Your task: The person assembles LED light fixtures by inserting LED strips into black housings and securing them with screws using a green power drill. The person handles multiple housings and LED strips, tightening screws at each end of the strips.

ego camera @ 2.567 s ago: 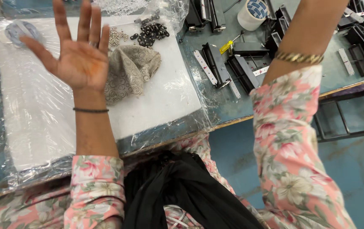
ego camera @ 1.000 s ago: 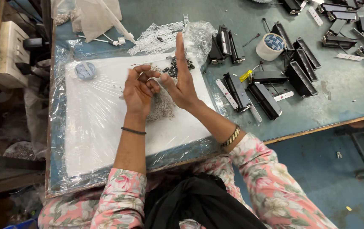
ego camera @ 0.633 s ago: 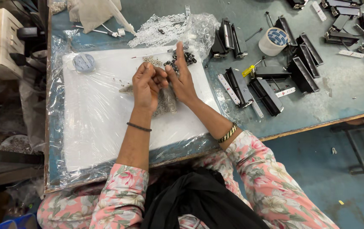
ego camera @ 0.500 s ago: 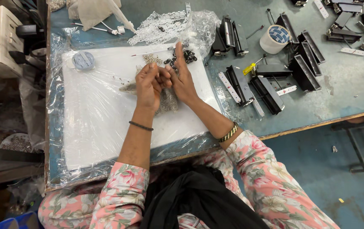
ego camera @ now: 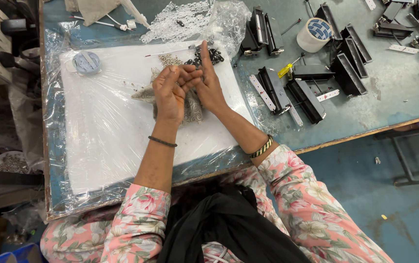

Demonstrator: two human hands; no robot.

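My left hand (ego camera: 170, 90) and my right hand (ego camera: 208, 84) meet over a white plastic-wrapped board (ego camera: 116, 136), fingertips pinched together on something too small to make out. Under both hands lies a grey patterned piece of fabric (ego camera: 190, 108). My right index finger points up toward a pile of small black beads (ego camera: 204, 56). A heap of small silver beads (ego camera: 169, 60) lies just beyond my left hand.
A round blue-white spool (ego camera: 86, 62) lies at the board's far left. Clear lace-like material (ego camera: 180, 20) and crumpled plastic lie beyond the board. Several black rectangular metal parts (ego camera: 307, 95) and a tape roll (ego camera: 315, 34) cover the blue-green table (ego camera: 394, 92) to the right.
Both hands came down from open and raised to meet over the fabric. In the last half second they barely move; the view has shifted slightly.
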